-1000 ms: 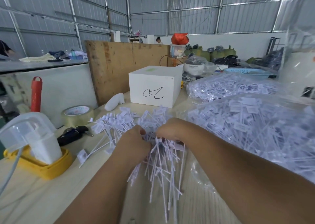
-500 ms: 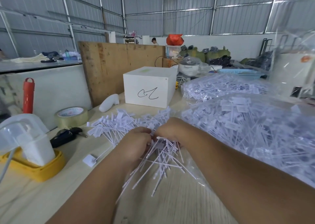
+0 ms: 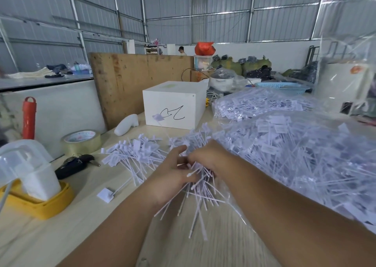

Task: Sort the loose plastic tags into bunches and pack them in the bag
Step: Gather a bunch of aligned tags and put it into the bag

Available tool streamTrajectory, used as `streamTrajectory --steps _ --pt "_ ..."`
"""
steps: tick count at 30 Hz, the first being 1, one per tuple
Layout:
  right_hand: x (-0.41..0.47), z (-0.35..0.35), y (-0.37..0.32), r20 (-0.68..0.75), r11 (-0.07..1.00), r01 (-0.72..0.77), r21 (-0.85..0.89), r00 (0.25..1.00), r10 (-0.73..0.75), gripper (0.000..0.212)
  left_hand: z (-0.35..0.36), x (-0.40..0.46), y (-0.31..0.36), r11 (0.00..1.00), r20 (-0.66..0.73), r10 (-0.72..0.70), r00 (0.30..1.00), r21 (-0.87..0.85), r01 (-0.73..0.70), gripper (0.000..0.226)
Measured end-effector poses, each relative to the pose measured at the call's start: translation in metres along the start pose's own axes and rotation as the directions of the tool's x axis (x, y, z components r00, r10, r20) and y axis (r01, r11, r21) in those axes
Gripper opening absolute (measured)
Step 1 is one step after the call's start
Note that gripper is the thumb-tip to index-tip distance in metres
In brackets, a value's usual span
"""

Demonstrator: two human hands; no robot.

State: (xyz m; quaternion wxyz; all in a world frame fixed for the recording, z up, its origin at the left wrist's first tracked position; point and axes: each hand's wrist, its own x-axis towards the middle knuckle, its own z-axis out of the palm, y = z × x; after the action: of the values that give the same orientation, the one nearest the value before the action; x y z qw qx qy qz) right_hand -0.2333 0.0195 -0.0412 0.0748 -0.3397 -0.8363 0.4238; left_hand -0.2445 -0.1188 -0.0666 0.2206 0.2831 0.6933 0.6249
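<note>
1. Here, both hands meet at the middle of the pale wooden desk (image 3: 61,236), over a bunch of white plastic tags (image 3: 200,187).
2. The left hand (image 3: 173,177) lies with its back to the camera, thumb raised toward the far side, and its fingers (image 3: 192,176) curl round the thin stems of the bunch; the stems fan out toward the near edge from under the palm.
3. The right hand (image 3: 207,155) comes in from the right, knuckles up, its fingers bent down into the top of the same bunch just beside the left thumb; the fingertips are hidden among the tags, so the exact pinch cannot be told.
4. A loose pile of tags (image 3: 134,152) lies flat on the desk just left of and beyond the hands, flag ends pointing left.
5. One single tag (image 3: 106,194) lies apart, nearer and to the left.
6. One tag stands up beyond the hands, blurred, in front of the white box (image 3: 173,106).
7. On the right, a clear plastic bag (image 3: 305,165) filled with tags touches the right forearm; a second filled bag (image 3: 260,106) lies farther off.
8. On the left are a roll of tape (image 3: 82,141), a black key fob (image 3: 73,165) and a yellow-based tape dispenser (image 3: 36,197).
</note>
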Motion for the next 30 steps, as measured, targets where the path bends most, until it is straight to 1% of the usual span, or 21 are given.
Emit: streamTrajectory --steps 2,4,6,9,14,16,19,20,21,23,24,25,27,28,30 --pt "-0.001 -0.002 0.003 -0.021 0.997 -0.004 0.079 1.0 0.006 0.096 0.001 0.002 -0.002 0.999 0.012 0.016 1.0 -0.041 -0.016 0.097" --pt "-0.002 -0.004 0.008 -0.031 0.99 -0.019 0.142 0.999 0.023 0.098 0.002 0.003 -0.003 0.998 0.044 0.033 0.998 -0.052 -0.031 0.1" --pt "-0.003 -0.004 0.012 -0.026 0.976 -0.011 0.217 1.0 0.017 0.097 0.001 0.003 -0.003 0.997 0.063 0.053 0.997 -0.052 -0.05 0.095" --pt "-0.006 -0.003 0.019 -0.061 0.942 0.023 0.334 0.998 -0.002 0.089 0.0 0.003 -0.004 0.997 0.051 0.067 0.996 -0.036 -0.065 0.087" --pt "-0.011 -0.009 0.027 -0.156 0.903 0.162 0.397 0.982 -0.108 0.083 0.001 0.002 -0.003 0.997 -0.021 0.071 0.997 0.026 -0.071 0.067" --pt "-0.013 -0.015 0.028 -0.199 0.884 0.212 0.416 0.97 -0.139 0.084 0.0 0.001 -0.002 0.996 -0.017 0.061 0.998 0.06 -0.06 0.068" --pt "-0.018 -0.028 0.03 -0.279 0.862 0.307 0.403 0.938 -0.203 0.081 0.005 -0.005 0.002 0.988 0.027 0.045 0.999 0.145 -0.049 0.079" --pt "-0.02 -0.033 0.031 -0.303 0.853 0.333 0.402 0.927 -0.219 0.078 0.006 -0.006 0.002 0.981 0.026 0.048 0.999 0.185 -0.052 0.074" --pt "-0.021 -0.039 0.032 -0.328 0.847 0.352 0.398 0.917 -0.227 0.075 0.008 -0.006 0.002 0.972 0.011 0.059 0.998 0.229 -0.06 0.064" --pt "-0.023 -0.049 0.035 -0.363 0.849 0.367 0.38 0.903 -0.228 0.071 0.009 -0.004 0.003 0.949 -0.062 0.114 0.992 0.301 -0.09 0.031" --pt "-0.024 -0.055 0.038 -0.368 0.852 0.367 0.374 0.902 -0.227 0.07 0.01 -0.004 0.005 0.952 -0.116 0.14 0.983 0.288 -0.101 0.018" --pt "-0.025 -0.059 0.04 -0.372 0.854 0.367 0.369 0.9 -0.226 0.07 0.01 -0.005 0.007 0.965 -0.173 0.155 0.973 0.235 -0.112 0.019" --pt "-0.027 -0.066 0.046 -0.394 0.86 0.376 0.344 0.89 -0.231 0.069 0.011 -0.006 0.014 0.991 -0.268 0.121 0.956 0.082 -0.102 0.026" --pt "-0.028 -0.068 0.049 -0.407 0.863 0.381 0.331 0.883 -0.233 0.068 0.013 -0.006 0.018 0.994 -0.282 0.105 0.954 0.06 -0.091 0.024" --pt "-0.032 -0.073 0.055 -0.434 0.863 0.392 0.318 0.87 -0.235 0.066 0.019 -0.004 0.025 0.991 -0.235 0.091 0.968 0.119 -0.065 0.018"
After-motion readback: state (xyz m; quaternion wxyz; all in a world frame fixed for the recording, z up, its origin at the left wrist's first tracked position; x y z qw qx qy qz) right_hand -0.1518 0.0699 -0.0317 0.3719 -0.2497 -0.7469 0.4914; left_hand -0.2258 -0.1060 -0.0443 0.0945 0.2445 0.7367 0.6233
